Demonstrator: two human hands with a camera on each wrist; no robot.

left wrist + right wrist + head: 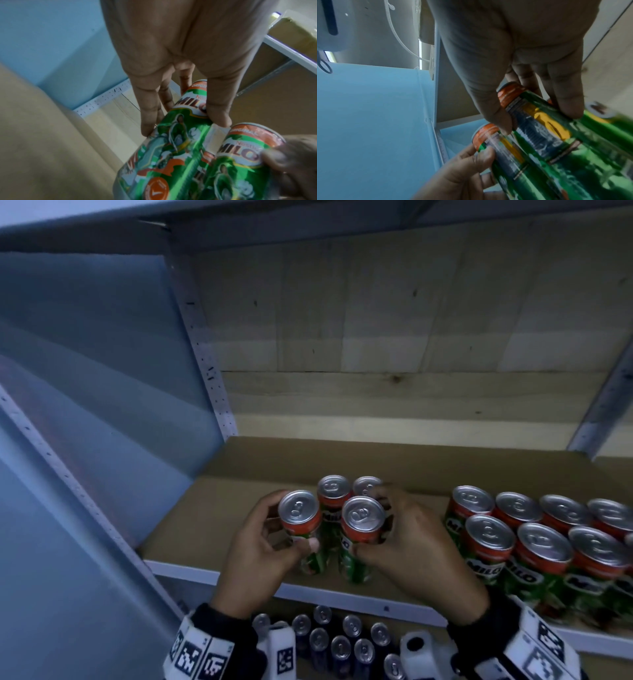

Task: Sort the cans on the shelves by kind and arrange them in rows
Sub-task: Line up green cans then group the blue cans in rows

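While each hand (253,556) (411,546) grips a Milo can (301,529) (359,535), two more cans (334,491) stand behind, seemingly touching.

Head view looks down into the shelf (342,460); wrist views, close, share both hands' cans.

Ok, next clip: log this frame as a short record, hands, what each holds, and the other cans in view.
left hand: grips the front-left Milo can, upright
right hand: grips the front-right Milo can, upright
behind them: two more Milo cans
shelf: brown board, bare at the back
right of shelf: Milo rows, two deep
lower shelf: dark blue cans, kind unreadable
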